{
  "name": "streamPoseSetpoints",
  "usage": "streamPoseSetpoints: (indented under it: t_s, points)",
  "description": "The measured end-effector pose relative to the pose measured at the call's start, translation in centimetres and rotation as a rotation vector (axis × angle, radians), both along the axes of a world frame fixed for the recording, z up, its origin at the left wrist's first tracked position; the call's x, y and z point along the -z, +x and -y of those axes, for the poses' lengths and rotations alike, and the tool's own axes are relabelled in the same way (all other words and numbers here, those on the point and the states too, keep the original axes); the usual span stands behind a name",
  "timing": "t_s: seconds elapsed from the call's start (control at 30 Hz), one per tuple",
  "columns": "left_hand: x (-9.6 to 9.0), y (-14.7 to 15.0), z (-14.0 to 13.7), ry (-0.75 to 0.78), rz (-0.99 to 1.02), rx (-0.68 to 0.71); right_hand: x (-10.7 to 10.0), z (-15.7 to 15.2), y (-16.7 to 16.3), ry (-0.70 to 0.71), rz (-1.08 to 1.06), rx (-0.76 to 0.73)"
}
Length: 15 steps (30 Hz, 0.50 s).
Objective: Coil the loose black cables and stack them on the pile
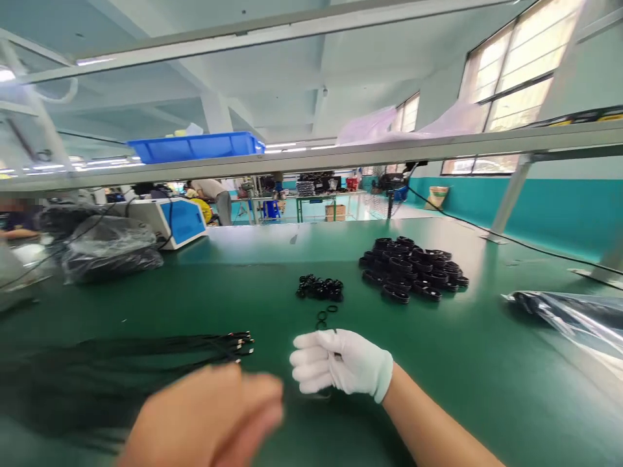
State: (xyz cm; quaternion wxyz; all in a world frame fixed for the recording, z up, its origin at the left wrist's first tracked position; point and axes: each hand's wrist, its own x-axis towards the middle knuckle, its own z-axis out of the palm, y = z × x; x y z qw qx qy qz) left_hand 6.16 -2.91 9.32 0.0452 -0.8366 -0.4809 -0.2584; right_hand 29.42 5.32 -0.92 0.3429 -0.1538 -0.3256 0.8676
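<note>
My right hand (341,360), in a white glove, is over the green table with its fingers curled together and the thumb laid against them. A small dark spot shows in its palm; what the fingers hold, if anything, I cannot make out. Just beyond its fingertips lie a few loose black rings (322,316), and behind them a small pile of black rings (320,287). My left hand (207,415), bare and smeared by motion, is low in the foreground. Beside it, at the left, stretch several thin black cables (195,344) with metal-tipped ends.
A heap of black coils (413,269) sits on the green table (263,292) at right. Clear plastic bags (574,318) lie at the right edge, more (114,246) at left near a white-and-blue machine (182,222). A shelf overhead bears a blue tray (197,147).
</note>
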Motion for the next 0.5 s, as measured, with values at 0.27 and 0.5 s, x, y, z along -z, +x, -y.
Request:
streamPoseSetpoints:
  t_s: [0.27, 0.5]
  points:
    - [-2.9, 2.8, -9.4, -0.241, 0.166, -0.117, -1.3, 3.8, -3.5, 0.11, -0.038, -0.431]
    - [6.3, 1.8, -6.7, -0.456, 0.008, -0.048, -4.5, 1.7, -0.4, 0.168, -0.285, 0.168]
